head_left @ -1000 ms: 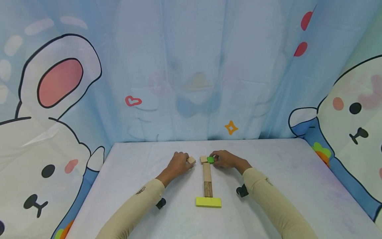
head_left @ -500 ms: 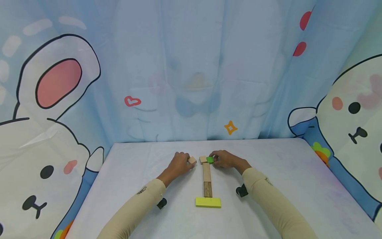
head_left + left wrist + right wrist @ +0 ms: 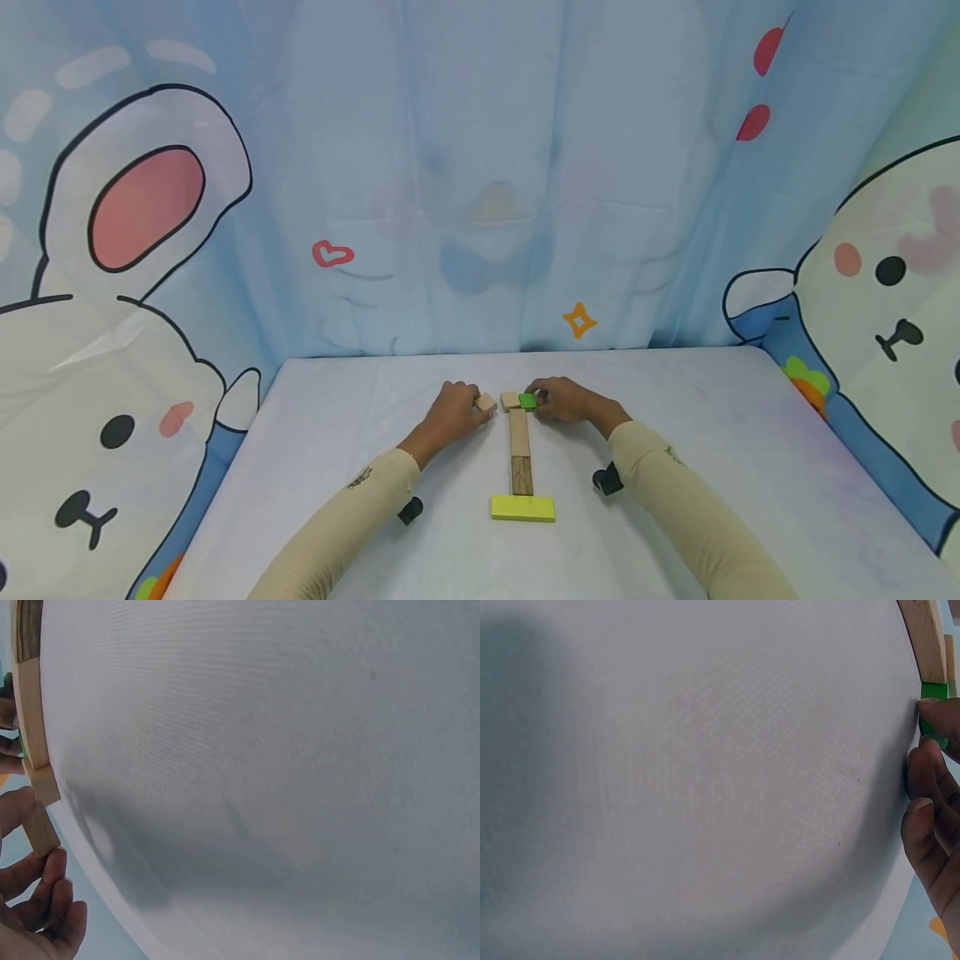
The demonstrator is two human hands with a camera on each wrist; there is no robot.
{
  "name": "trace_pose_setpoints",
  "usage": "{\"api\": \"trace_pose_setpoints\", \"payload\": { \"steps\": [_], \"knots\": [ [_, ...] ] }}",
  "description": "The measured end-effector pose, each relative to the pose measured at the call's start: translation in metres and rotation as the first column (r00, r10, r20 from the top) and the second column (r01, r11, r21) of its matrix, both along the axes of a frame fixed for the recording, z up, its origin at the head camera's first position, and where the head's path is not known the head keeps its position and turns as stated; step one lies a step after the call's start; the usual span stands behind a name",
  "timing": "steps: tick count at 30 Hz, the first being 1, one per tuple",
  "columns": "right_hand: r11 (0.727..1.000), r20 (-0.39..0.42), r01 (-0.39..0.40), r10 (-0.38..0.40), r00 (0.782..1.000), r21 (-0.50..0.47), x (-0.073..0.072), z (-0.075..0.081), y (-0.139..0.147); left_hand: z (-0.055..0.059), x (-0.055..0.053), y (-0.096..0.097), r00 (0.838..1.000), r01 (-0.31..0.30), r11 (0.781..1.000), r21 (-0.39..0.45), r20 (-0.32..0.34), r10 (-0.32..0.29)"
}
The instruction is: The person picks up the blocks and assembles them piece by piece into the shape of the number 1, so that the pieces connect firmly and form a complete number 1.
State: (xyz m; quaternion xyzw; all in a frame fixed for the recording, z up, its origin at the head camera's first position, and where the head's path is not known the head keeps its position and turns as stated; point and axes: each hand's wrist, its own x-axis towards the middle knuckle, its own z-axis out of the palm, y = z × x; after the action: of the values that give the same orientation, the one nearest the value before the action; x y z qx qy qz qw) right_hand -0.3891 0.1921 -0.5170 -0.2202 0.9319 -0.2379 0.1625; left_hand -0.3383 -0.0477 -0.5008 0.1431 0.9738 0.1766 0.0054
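Note:
My left hand pinches a small plain wooden block between thumb and fingers, just left of the layout. In the left wrist view that block is tilted, close to another plain block. My right hand pinches a green block by its right side. The green one sits against a plain block at the top of a column. Below them lie a long light wooden block, a darker grained block and a yellow block set crosswise.
A white-covered table carries the blocks. Behind it hangs a blue curtain with printed cartoon animals. A small black device shows under the left wrist, and another black device under the right.
My left hand has moved slightly right with its wooden block, closer to the column's top. The right hand and the green block stay about where they were.

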Motion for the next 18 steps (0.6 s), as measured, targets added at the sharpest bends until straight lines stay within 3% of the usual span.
{"api": "trace_pose_setpoints", "payload": {
  "steps": [9,18],
  "knots": [
    [1.0,0.005,0.004,-0.004,1.0,-0.002,0.0007,0.0011,-0.0003,0.003,0.0003,0.0045,1.0,0.006,1.0,0.015,-0.015,-0.006],
    [1.0,0.0,0.01,-0.01,1.0,0.009,0.0003,-0.0002,-0.0004,-0.0016,-0.0015,0.0085,1.0,0.003,1.0,0.023,-0.01,-0.003]
  ]
}}
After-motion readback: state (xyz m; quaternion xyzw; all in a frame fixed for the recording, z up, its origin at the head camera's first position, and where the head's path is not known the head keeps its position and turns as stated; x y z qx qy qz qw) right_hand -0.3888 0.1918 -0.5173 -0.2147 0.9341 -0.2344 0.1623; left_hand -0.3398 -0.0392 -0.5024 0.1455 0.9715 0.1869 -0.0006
